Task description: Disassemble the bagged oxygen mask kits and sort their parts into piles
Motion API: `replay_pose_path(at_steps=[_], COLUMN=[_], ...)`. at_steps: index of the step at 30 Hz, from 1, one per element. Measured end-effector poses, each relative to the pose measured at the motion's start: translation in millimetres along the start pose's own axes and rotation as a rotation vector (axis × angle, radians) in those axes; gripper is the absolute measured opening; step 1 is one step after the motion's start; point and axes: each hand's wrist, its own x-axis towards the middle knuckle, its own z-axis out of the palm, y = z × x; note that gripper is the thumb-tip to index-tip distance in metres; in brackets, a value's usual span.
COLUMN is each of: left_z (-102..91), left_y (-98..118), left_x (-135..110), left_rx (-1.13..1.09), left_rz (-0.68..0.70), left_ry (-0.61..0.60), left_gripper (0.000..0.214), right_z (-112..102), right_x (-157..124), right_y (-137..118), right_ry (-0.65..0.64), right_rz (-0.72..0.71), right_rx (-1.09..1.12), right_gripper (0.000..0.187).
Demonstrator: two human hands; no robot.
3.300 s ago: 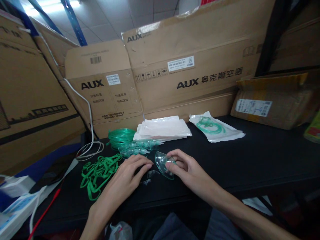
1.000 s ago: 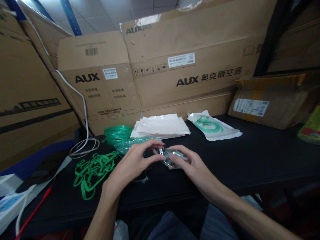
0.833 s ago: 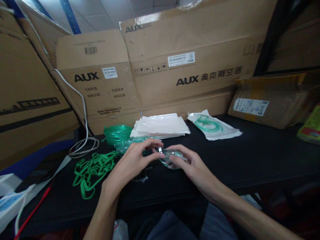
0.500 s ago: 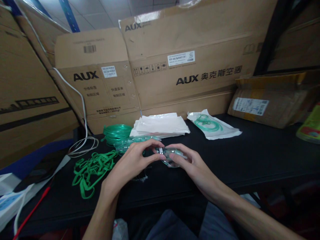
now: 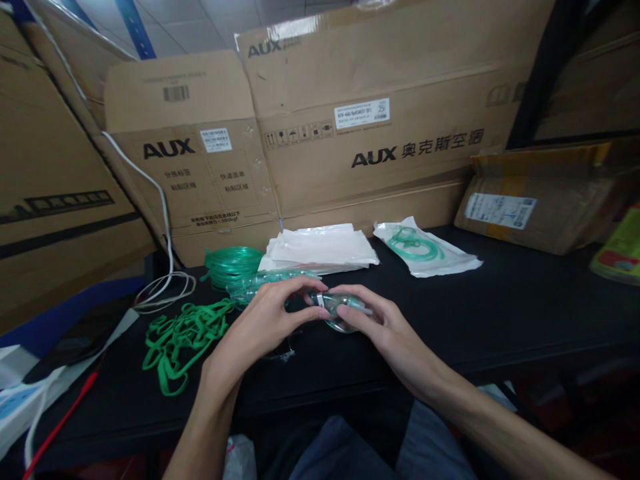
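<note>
Between both hands, above the black table, is a clear oxygen mask (image 5: pixel 341 324) with a small shiny metal strip on its left side. My left hand (image 5: pixel 280 310) pinches the mask's left end near that strip, thumb below and fingers above. On the other side my right hand (image 5: pixel 373 317) grips the mask body, its thumb lying across the front. Fingers hide part of the mask. Just behind my left hand lie more clear green masks (image 5: pixel 250 285). A loose heap of green elastic straps (image 5: pixel 187 337) rests left of my left forearm.
Coiled green tubing (image 5: pixel 233 263) and a stack of white pouches (image 5: pixel 320 248) lie at the back. Right of them is a pouch holding a green tube (image 5: pixel 415 247). Large cardboard boxes (image 5: pixel 310 173) wall the rear; a smaller carton (image 5: pixel 540 207) stands right. Cables and a power strip (image 5: pixel 20 407) are at left.
Both hands keep their grip on the mask, which has turned very slightly. The view has shifted a little; nothing else has visibly moved.
</note>
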Motion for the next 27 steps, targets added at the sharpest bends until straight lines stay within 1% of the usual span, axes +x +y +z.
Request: replay_pose_path(at_steps=[6,10,15,27], left_z=[0.9,-1.7,-2.7,-0.3], left_y=[1.2,1.9,1.2,0.8], left_x=[-0.2,-0.7,-0.9,0.0], left_rx=[0.006,0.025,0.032,-0.018], left_rz=[0.004,-0.015,-0.027,-0.01], left_ry=[0.011,0.022,0.035,0.066], left_gripper=[0.028,0.026,0.023,0.021], right_z=[-2.1,-3.0,-3.3,-4.5], right_x=[0.7,0.0,0.4,1.1], right_y=[3.3,3.1,5.0,9.6], right_ry=[-0.015,-0.041,-0.045,-0.054], right_rz=[-0.037,-0.037,-0.027,-0.059], right_rx=[-0.018,-0.015,-0.013,-0.001], right_gripper=[0.028,0.029,0.03,0.028])
